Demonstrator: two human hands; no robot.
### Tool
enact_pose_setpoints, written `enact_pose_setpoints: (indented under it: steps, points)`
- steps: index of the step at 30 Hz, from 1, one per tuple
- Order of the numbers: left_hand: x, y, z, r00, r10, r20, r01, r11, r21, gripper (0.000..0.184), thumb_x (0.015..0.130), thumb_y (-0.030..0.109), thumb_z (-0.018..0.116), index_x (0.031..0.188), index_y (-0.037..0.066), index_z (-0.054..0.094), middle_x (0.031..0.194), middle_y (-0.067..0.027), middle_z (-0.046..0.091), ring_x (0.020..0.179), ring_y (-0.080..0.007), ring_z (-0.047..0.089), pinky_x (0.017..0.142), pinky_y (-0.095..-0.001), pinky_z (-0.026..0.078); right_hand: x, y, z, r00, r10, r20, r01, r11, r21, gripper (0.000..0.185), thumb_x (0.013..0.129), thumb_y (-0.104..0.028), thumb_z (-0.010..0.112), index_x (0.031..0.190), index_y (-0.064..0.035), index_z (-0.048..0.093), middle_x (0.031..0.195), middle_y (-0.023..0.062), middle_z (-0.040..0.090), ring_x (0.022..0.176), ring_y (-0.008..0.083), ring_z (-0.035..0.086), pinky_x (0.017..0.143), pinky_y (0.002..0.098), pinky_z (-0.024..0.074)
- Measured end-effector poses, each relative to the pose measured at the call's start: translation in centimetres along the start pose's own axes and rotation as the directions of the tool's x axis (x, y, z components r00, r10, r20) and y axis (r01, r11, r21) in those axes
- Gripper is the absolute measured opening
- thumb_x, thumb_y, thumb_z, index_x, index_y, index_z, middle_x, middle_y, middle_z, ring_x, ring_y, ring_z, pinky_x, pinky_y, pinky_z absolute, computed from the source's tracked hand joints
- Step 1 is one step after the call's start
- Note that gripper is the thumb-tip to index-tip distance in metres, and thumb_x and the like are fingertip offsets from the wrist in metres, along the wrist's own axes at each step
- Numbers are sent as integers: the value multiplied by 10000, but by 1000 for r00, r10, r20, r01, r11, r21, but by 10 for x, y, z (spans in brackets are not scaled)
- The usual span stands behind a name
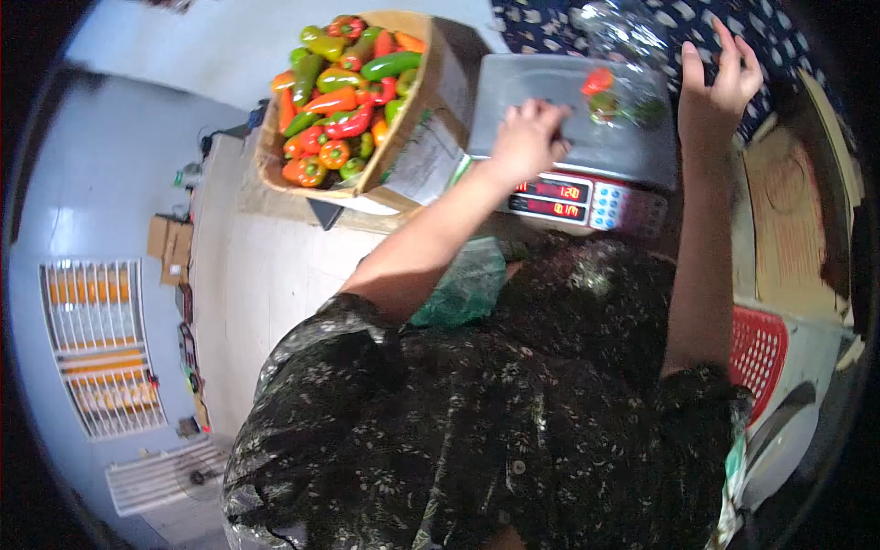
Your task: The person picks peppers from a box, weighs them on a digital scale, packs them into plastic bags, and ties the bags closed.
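Observation:
A digital scale with a grey plate (pixel 513 78) and lit red displays stands before me. My left hand (pixel 532 137) is over the left part of the plate, its fingers loosely bent and a little apart, with nothing visible in them. On the plate's right side lie a red-orange pepper (pixel 598 81) and a green one (pixel 603 108), with clear plastic near them. My right hand (pixel 722 82) is raised beyond the plate's right edge, fingers apart and holding nothing. Left of the scale, a large box (pixel 440 82) is heaped with red, orange and green peppers (pixel 339 101).
Crumpled clear plastic (pixel 623 32) lies on dark patterned cloth (pixel 541 27) behind the scale. A green plastic bag (pixel 472 284) hangs near my body. To the right are cardboard (pixel 788 211) and a red basket (pixel 759 353). A fan (pixel 197 477) stands at lower left.

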State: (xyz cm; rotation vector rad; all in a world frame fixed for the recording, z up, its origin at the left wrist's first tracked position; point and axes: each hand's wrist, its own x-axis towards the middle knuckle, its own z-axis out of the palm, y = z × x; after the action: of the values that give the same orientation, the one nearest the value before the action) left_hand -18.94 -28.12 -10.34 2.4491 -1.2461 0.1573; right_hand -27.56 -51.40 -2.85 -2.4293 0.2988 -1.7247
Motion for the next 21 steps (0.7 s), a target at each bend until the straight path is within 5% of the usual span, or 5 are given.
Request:
enact_pose_setpoints:
  steps: [7,11,16,19,21]
  points:
    - [-5,-10,-5,993,-83,82,85,996,-15,391,710,142,653,1090,177,571,1060,-134,509,937,-386,552,786,-461,488,25,-17,66,854,266,448,-73,912,-404,505,849,-573,485,1298,-341,489,1391,179,364,1126,379,530,921,499,411]
    - [-11,-13,-65,976,28,-218,-61,987,-146,401,670,95,640,1062,138,562,1033,-140,515,958,-349,563,813,-411,488,31,-6,61,597,415,686,-162,901,-404,550,850,-553,488,1252,-182,549,1372,196,375,1067,384,572,888,450,461]
    - [-32,-48,-178,799,67,-598,-54,998,39,398,716,114,668,1102,98,571,1091,-147,528,1085,-327,518,893,-403,463,5,-4,37,726,306,616,-199,951,-239,437,866,-324,609,1247,-121,541,1346,211,380,1068,307,576,867,371,487]
    - [-43,-101,-206,858,-221,-463,95,955,-281,411,901,229,546,1280,80,494,1079,-182,629,1022,-336,586,926,-398,432,-19,12,26,775,236,586,-235,969,-78,465,840,-328,640,1252,-140,535,1365,204,364,1115,352,542,887,405,479]
    - [-55,-150,-213,876,-374,-305,369,926,-75,400,933,231,502,1314,111,475,1145,-130,623,1112,-259,565,946,-322,421,-38,5,11,789,234,568,-303,953,28,418,855,-229,643,1239,-102,537,1313,169,408,1063,305,551,870,364,481]
